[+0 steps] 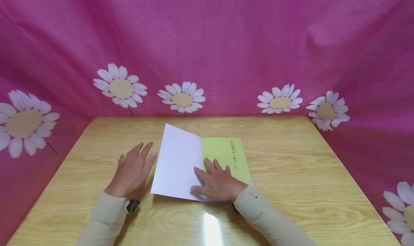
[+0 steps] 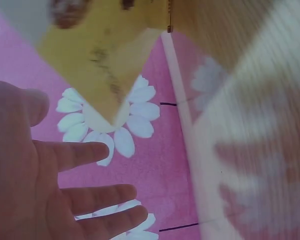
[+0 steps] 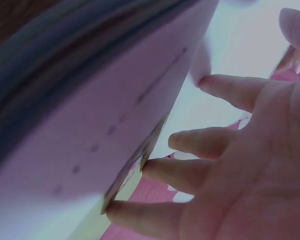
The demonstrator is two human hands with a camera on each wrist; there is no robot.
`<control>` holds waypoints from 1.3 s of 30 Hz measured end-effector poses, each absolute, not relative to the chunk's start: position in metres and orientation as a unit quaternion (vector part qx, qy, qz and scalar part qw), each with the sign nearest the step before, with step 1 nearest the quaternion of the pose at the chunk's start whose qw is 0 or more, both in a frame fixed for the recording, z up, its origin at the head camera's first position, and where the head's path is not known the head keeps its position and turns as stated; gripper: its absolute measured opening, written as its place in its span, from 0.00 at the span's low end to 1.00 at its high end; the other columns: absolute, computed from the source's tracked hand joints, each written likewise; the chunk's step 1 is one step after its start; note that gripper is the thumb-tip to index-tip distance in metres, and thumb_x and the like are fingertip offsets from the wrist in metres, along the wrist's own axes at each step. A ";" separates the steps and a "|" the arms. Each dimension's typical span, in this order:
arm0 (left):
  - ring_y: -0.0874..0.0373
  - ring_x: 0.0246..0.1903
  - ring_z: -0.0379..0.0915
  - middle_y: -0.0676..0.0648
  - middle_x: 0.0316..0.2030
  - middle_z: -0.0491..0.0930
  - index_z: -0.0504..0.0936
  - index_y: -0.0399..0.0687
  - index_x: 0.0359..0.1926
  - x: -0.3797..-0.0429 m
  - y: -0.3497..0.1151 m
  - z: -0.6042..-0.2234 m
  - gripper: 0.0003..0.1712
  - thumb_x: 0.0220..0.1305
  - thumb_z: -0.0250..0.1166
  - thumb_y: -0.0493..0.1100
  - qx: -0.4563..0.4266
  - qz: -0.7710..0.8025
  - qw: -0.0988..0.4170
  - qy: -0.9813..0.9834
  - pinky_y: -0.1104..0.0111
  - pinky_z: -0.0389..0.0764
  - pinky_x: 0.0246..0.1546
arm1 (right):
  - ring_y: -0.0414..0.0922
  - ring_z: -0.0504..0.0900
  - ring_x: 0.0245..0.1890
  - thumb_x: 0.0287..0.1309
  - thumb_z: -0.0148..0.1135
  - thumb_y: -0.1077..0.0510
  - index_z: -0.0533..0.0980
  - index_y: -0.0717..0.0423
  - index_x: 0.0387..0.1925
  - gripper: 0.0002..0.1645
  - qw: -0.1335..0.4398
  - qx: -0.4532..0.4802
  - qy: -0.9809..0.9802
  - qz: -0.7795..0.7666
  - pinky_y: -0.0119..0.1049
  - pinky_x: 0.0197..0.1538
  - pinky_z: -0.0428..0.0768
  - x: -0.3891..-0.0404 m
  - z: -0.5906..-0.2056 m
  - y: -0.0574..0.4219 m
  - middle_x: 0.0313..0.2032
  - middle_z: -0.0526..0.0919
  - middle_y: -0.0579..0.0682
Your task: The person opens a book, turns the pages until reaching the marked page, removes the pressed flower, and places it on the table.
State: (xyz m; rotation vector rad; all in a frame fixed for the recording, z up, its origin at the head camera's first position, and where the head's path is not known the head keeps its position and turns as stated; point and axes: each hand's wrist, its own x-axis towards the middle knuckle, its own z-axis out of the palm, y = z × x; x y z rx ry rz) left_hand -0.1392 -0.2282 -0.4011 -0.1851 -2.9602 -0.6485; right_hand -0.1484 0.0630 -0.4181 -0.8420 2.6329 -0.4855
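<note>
An open book [image 1: 178, 163] lies on the table, its left side a blank white leaf tilted up off the wood. On its right side is a green page [image 1: 221, 150] with a vertical line of printed characters. My right hand [image 1: 218, 183] rests spread across the fold, fingertips on the book. Left of the raised leaf, my left hand [image 1: 132, 168] hovers with fingers extended and holds nothing. The left wrist view shows a yellow cover corner [image 2: 110, 75] beyond the thumb. In the right wrist view, my fingertips are right at the page [image 3: 105, 115].
The wooden table [image 1: 291, 159] spreads around the book and reflects a bright light near its front. A pink cloth [image 1: 226, 48] with large white daisies hangs behind and along both sides. Dark bands [image 1: 132, 205] show at the wrists below beige sleeves [image 1: 105, 217].
</note>
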 end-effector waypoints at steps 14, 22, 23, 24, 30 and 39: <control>0.33 0.69 0.46 0.32 0.71 0.53 0.55 0.51 0.74 -0.151 -0.199 -0.409 0.44 0.64 0.60 0.61 -0.093 -0.189 0.032 -0.977 0.29 0.50 0.59 | 0.67 0.49 0.70 0.62 0.43 0.26 0.61 0.37 0.71 0.41 0.143 -0.291 0.933 -0.154 0.77 0.57 0.54 -0.153 -0.424 0.059 0.73 0.50 0.63; 0.30 0.68 0.49 0.27 0.69 0.55 0.58 0.43 0.73 -0.155 -0.179 -0.419 0.52 0.55 0.70 0.60 -0.169 -0.206 0.027 -0.963 0.41 0.57 0.64 | 0.64 0.51 0.71 0.64 0.46 0.29 0.62 0.35 0.71 0.38 0.145 -0.288 0.934 -0.154 0.76 0.58 0.55 -0.153 -0.422 0.060 0.73 0.52 0.61; 0.30 0.68 0.49 0.27 0.68 0.55 0.58 0.43 0.73 -0.154 -0.177 -0.420 0.53 0.54 0.70 0.61 -0.175 -0.207 0.022 -0.962 0.41 0.58 0.64 | 0.64 0.50 0.71 0.64 0.46 0.29 0.62 0.35 0.71 0.37 0.147 -0.286 0.934 -0.157 0.76 0.58 0.54 -0.153 -0.422 0.061 0.73 0.52 0.61; 0.30 0.68 0.49 0.26 0.68 0.55 0.58 0.43 0.73 -0.154 -0.175 -0.421 0.54 0.53 0.71 0.61 -0.177 -0.208 0.015 -0.962 0.41 0.58 0.63 | 0.65 0.50 0.71 0.64 0.46 0.29 0.62 0.35 0.71 0.37 0.151 -0.285 0.933 -0.160 0.76 0.58 0.54 -0.153 -0.421 0.061 0.73 0.52 0.61; 0.28 0.69 0.45 0.29 0.70 0.52 0.57 0.48 0.74 -0.154 -0.169 -0.424 0.56 0.51 0.69 0.67 -0.152 -0.192 -0.048 -0.968 0.34 0.62 0.57 | 0.65 0.49 0.71 0.65 0.43 0.28 0.60 0.35 0.71 0.38 0.161 -0.288 0.929 -0.169 0.75 0.59 0.53 -0.153 -0.420 0.066 0.73 0.51 0.60; 0.26 0.67 0.48 0.29 0.70 0.54 0.62 0.49 0.72 -0.157 -0.160 -0.428 0.55 0.48 0.70 0.69 -0.141 -0.169 -0.078 -0.972 0.35 0.63 0.57 | 0.64 0.51 0.71 0.66 0.42 0.29 0.63 0.37 0.70 0.37 0.172 -0.298 0.922 -0.180 0.73 0.60 0.56 -0.159 -0.413 0.076 0.72 0.55 0.61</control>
